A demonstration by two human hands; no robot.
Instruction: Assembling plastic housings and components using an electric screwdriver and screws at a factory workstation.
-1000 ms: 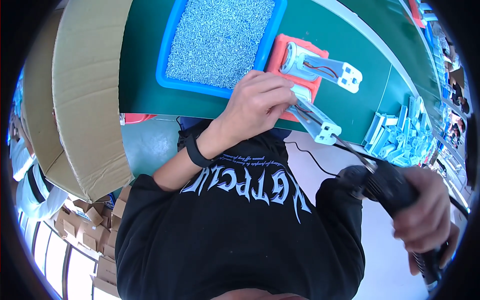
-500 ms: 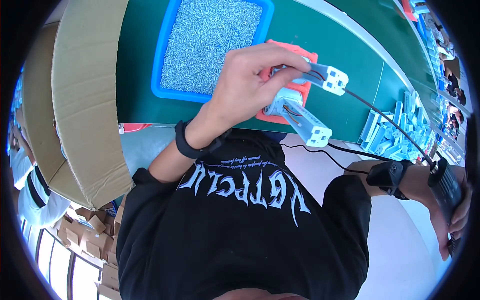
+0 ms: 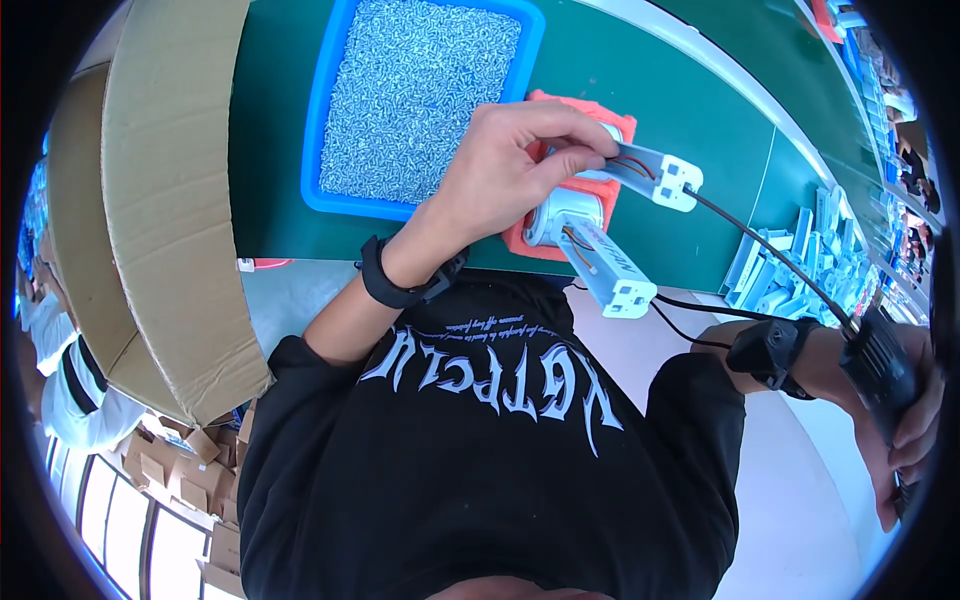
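My left hand (image 3: 505, 175) reaches over the green table (image 3: 690, 90) and pinches the end of a long grey-white housing (image 3: 655, 172) with red wires inside. That housing lies across an orange fixture (image 3: 522, 240). A second, similar housing (image 3: 608, 268) sticks out from the fixture toward me, over the table's edge. My right hand (image 3: 910, 425) is low at the far right, off the table, closed around a black electric screwdriver (image 3: 880, 368). Its black cable (image 3: 770, 250) runs up toward the housings. Both wrists wear black bands.
A blue tray (image 3: 316, 150) full of small silver screws sits just left of the fixture. A big cardboard box (image 3: 165, 200) stands at the left. Pale blue-white parts (image 3: 800, 250) are heaped at the table's right end. Another person in white (image 3: 70, 390) is at far left.
My left hand has shifted from the nearer housing to grip the farther one. My right hand with the screwdriver has swung out to the right, away from the fixture.
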